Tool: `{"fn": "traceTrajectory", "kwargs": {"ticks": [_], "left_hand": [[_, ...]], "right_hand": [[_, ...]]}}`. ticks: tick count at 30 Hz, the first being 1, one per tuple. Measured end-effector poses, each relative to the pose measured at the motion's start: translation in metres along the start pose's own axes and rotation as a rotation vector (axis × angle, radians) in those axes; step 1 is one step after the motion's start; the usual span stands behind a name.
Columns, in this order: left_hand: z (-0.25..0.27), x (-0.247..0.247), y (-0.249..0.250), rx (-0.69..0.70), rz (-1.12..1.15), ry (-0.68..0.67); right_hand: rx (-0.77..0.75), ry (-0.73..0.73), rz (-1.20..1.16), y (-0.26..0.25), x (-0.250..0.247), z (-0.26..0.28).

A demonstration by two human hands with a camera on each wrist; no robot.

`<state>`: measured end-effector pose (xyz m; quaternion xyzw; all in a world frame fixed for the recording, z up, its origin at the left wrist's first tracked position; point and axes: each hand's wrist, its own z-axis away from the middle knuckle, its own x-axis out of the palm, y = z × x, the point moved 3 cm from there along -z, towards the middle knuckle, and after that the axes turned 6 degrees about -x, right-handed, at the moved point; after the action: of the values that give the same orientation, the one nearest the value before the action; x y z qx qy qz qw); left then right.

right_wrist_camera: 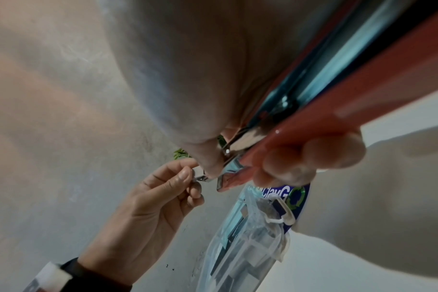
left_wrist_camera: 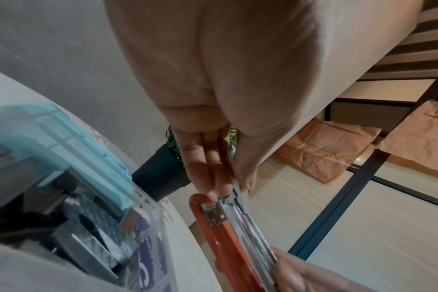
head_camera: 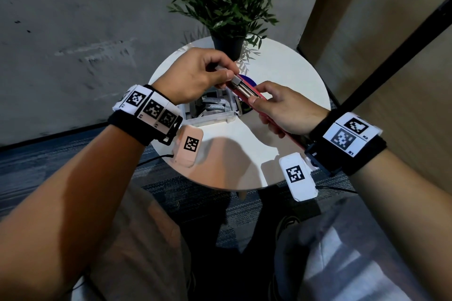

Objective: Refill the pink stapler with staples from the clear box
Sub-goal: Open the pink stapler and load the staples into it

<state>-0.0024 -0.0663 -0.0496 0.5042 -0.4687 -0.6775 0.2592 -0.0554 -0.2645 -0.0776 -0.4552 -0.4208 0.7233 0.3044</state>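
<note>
1. Head view: two hands work above one round white table (head_camera: 281,76). The right hand (head_camera: 283,107) wraps its fingers around one pink stapler (head_camera: 247,95), which is opened out, its metal channel facing up, held in the air over the table. The left hand (head_camera: 195,76) pinches a strip of staples (head_camera: 226,71) at the stapler's far end, thumb against fingertips.
2. Also in the head view: one clear box (head_camera: 210,110) sits on the table under the left hand, lid off, with several grey staple blocks lying loose inside; I cannot count them. One potted plant (head_camera: 227,5) stands at the table's far edge.
3. Left wrist view: the left hand's fingers (left_wrist_camera: 208,164) press the thin metal strip against the thumb, its lower end touching the front of the stapler (left_wrist_camera: 225,237). The clear box (left_wrist_camera: 93,207) lies just beside, grey blocks and a blue printed pack inside.
4. Right wrist view: the right hand's fingers (right_wrist_camera: 310,158) curl under the stapler's red-pink body (right_wrist_camera: 350,94). The left hand (right_wrist_camera: 148,207) pinches the strip at the stapler's tip. The clear box (right_wrist_camera: 245,247) lies below on the table.
</note>
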Motion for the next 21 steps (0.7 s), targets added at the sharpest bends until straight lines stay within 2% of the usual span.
{"fn": "traceTrajectory", "kwargs": {"ticks": [7,21], "left_hand": [[-0.0001,0.0002,-0.0001,0.026,-0.051,-0.025],[-0.0002,-0.0011,-0.0010,-0.013,0.015,-0.084]], "right_hand": [[0.007,-0.015,-0.004,-0.0003,0.0015,0.0002],[0.010,-0.014,-0.016,-0.0004,0.0029,0.0001]]}}
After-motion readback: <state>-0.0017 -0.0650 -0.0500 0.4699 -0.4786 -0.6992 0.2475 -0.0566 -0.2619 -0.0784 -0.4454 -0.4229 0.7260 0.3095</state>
